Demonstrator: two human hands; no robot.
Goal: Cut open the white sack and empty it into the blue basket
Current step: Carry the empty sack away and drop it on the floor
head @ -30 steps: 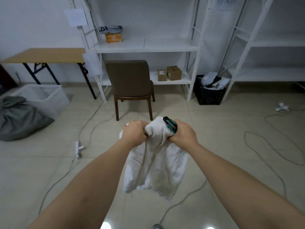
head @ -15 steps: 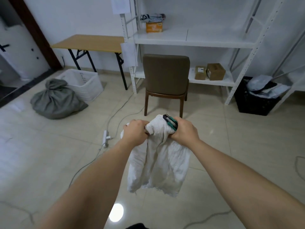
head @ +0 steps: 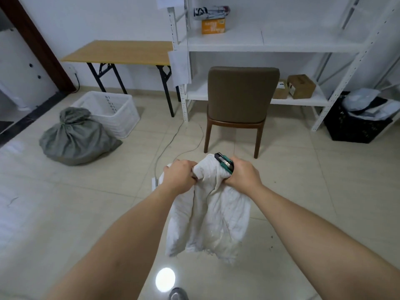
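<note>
- White sack (head: 207, 215): one, limp, hanging above the floor; left hand (head: 179, 177) and right hand (head: 243, 175) each clench its bunched top.
- One green cutter (head: 225, 162), half buried in the right fist.
- No blue basket visible.
- View has swung left since earlier; one grey bag (head: 75, 137) now nearer centre.

Limp white sack (head: 207, 215), hanging crumpled

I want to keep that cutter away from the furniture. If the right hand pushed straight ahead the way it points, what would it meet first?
Probably the brown chair: the right hand, gripping white sack and cutter, points toward it across bare floor. Depth is unclear.
</note>
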